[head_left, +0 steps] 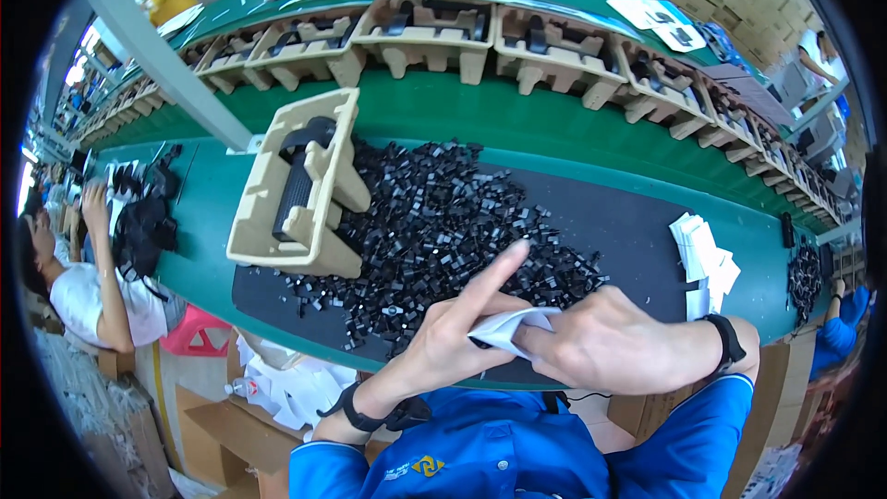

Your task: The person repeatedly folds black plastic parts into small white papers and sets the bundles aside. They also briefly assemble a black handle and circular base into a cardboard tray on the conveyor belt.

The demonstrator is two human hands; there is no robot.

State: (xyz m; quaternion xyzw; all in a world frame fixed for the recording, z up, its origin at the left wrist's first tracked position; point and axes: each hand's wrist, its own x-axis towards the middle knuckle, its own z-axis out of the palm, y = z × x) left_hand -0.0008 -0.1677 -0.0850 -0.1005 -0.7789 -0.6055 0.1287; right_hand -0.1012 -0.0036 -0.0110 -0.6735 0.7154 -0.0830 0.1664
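A folded piece of white paper [506, 325] is held between my two hands, just over the near edge of the bench. My left hand [453, 337] grips its left side, with one finger stretched up and away. The fingers of my right hand [601, 337] are curled against its right side, partly tucked into the fold. Something dark shows under the paper's left corner, too little of it to name. Beyond my hands spreads a large heap of small black plastic parts [443, 222]. A beige molded tray [263, 212] holding a black strap-like piece [300, 176] stands left of the heap.
White paper slips [704, 259] lie on the dark mat [619, 231] at the right. Beige trays [425, 32] line the raised shelf behind. A grey post [166, 55] rises at the left. A co-worker [102, 286] sits to my left. A cardboard box [217, 434] stands below.
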